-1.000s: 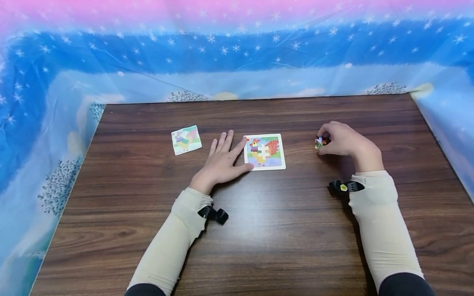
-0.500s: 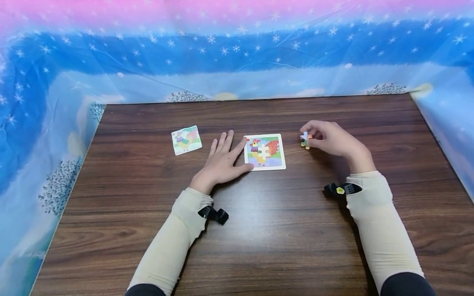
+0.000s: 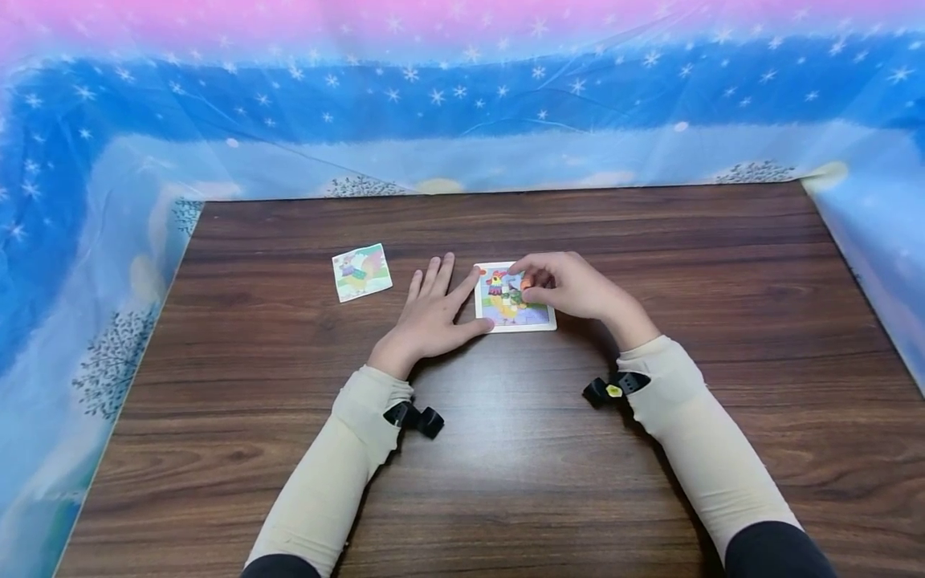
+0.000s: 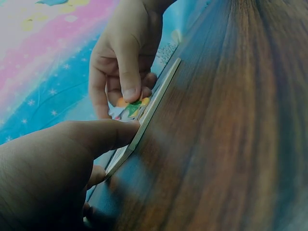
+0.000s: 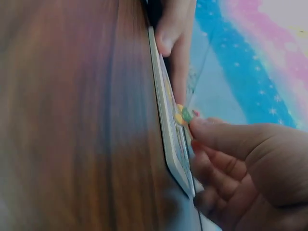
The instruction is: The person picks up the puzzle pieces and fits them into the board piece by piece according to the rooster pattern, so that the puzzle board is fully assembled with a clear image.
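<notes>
A square jigsaw board (image 3: pixel 531 327) with a white border and a rooster picture lies flat at the middle of the table. My left hand (image 3: pixel 429 317) is spread beside it, thumb and index fingertip on its left edge. Over the board, my right hand (image 3: pixel 574 285) pinches a small jigsaw piece (image 4: pixel 131 109) between thumb and fingers. Green, yellow and orange patches show on the piece, which is held tilted close above the middle of the picture. The right fingers hide the picture's upper right part in the head view.
A pale square card (image 3: pixel 362 273) with a faded rooster picture lies to the left of the left hand. The dark wooden table (image 3: pixel 506 482) ends at a snowflake-patterned cloth (image 3: pixel 462 104) at the back and sides. Each wrist wears a black camera (image 3: pixel 415 418).
My right hand has carried the jigsaw piece leftward from the table's right side to over the board. The left hand and the card have stayed in place.
</notes>
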